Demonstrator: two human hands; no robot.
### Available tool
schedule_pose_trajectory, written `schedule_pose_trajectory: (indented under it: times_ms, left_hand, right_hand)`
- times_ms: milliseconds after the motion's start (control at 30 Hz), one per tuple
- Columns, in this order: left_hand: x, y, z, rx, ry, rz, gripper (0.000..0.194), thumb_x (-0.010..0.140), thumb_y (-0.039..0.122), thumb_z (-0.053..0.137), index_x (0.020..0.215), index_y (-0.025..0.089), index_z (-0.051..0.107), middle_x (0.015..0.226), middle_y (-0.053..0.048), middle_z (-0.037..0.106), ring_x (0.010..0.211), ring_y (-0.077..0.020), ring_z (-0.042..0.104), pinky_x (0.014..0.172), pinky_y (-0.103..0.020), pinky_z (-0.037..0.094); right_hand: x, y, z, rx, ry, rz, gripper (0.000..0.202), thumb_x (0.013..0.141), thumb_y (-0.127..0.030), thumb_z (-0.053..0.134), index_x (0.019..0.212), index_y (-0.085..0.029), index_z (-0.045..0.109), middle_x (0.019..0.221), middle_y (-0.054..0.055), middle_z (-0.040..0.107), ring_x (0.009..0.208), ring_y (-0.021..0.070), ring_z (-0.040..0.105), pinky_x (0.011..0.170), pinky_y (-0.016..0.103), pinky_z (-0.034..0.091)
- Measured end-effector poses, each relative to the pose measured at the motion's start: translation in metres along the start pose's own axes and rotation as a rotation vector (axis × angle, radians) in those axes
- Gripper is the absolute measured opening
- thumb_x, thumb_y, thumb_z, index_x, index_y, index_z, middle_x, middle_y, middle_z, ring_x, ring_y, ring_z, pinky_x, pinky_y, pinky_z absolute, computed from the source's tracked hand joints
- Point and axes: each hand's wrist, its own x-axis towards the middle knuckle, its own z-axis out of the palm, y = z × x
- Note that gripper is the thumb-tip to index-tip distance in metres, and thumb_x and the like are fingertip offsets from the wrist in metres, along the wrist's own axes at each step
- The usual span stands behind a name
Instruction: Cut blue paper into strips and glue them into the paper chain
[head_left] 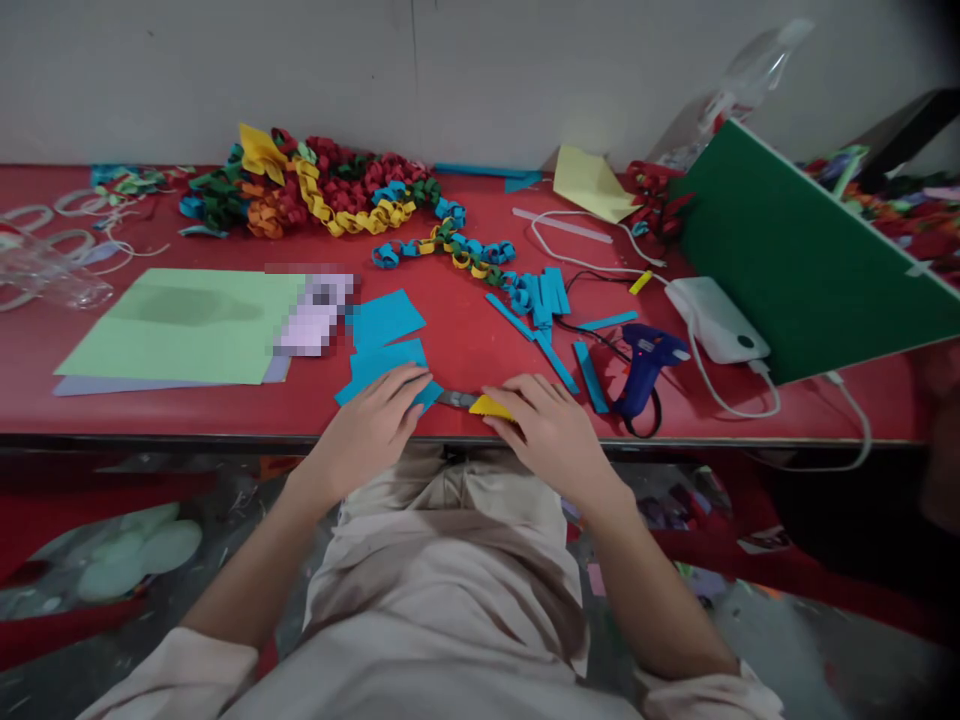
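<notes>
- At the near edge of the red table (465,345), our left hand (379,420) lay flat on a blue paper piece (382,362), fingers together and spread over the sheet, seemingly to pin it down.
- Beside it, our right hand (544,420) covered the yellow handles of a pair of scissors (480,403); the fingers were curled loosely over them, and we could not tell whether they gripped or merely rested.
- Only the grey blade showed, lying on the table between the two hands and pointing towards the blue paper.
- Farther right, cut blue strips (544,300) lay near a blue glue gun (646,365), which lay by the table edge with its cord trailing, within our reach.
- Behind these, a long paper chain (337,190) of coloured loops was heaped against the wall, well apart from our hands.
- To the left, a light green sheet (187,325) lay flat; to the right, a green board (802,250) leaned at a tilt beside a white power bank (716,320).
</notes>
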Motion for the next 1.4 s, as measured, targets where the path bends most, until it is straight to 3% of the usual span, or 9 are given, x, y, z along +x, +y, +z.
schedule_pose_trajectory:
  times_ms: [133,233,700,1033,1233,1400]
  left_hand:
    - [-0.001,0.000,0.008,0.121,0.034,-0.038,0.055,0.105,0.033,0.041,0.156,0.011,0.042,0.168,-0.016,0.031,0.155,-0.0334,0.032,0.126,-0.053,0.035]
    - [-0.004,-0.003,0.012,0.175,0.029,-0.052,0.061,0.105,0.036,0.039,0.160,0.010,0.035,0.169,-0.017,0.027,0.159,-0.0351,0.021,0.129,-0.058,0.026]
    - [-0.006,-0.006,0.015,0.173,0.022,-0.031,0.063,0.106,0.036,0.035,0.162,0.007,0.028,0.169,-0.015,0.025,0.159,-0.0299,0.023,0.130,-0.049,0.026]
    - [-0.007,-0.002,0.008,0.220,0.008,-0.026,0.062,0.107,0.034,0.033,0.162,0.006,0.027,0.170,-0.016,0.023,0.160,-0.0301,0.022,0.130,-0.051,0.023]
    - [-0.015,-0.001,0.005,0.264,0.029,-0.138,0.060,0.107,0.038,0.034,0.158,0.007,0.037,0.167,-0.017,0.033,0.152,-0.0343,0.036,0.121,-0.052,0.036]
    - [-0.017,-0.006,0.009,0.253,0.024,-0.107,0.057,0.107,0.031,0.031,0.159,0.007,0.037,0.169,-0.013,0.029,0.157,-0.0298,0.028,0.127,-0.051,0.027]
  right_hand:
    - [0.007,-0.006,0.004,0.013,-0.008,-0.007,0.032,0.103,-0.032,0.056,0.130,-0.018,0.064,0.114,0.010,0.067,0.105,0.0245,0.064,0.092,0.041,0.050]
    - [0.008,-0.006,0.004,0.016,-0.005,-0.011,0.031,0.103,-0.031,0.056,0.130,-0.019,0.064,0.114,0.010,0.067,0.106,0.0245,0.064,0.092,0.040,0.050]
    - [0.019,0.003,0.005,0.015,-0.010,-0.032,0.030,0.103,-0.030,0.055,0.131,-0.022,0.063,0.114,0.010,0.066,0.106,0.0240,0.063,0.092,0.039,0.049]
    - [0.033,0.004,0.012,-0.002,-0.008,-0.065,0.032,0.104,-0.032,0.053,0.132,-0.022,0.065,0.116,0.010,0.067,0.106,0.0237,0.062,0.093,0.039,0.045]
    - [0.032,0.010,0.010,-0.061,0.015,-0.091,0.033,0.103,-0.032,0.055,0.134,-0.023,0.065,0.115,0.008,0.067,0.104,0.0233,0.062,0.091,0.038,0.044]
    - [0.037,0.007,0.012,-0.027,0.044,-0.104,0.032,0.102,-0.034,0.058,0.131,-0.023,0.067,0.113,0.007,0.068,0.102,0.0222,0.063,0.088,0.038,0.044]
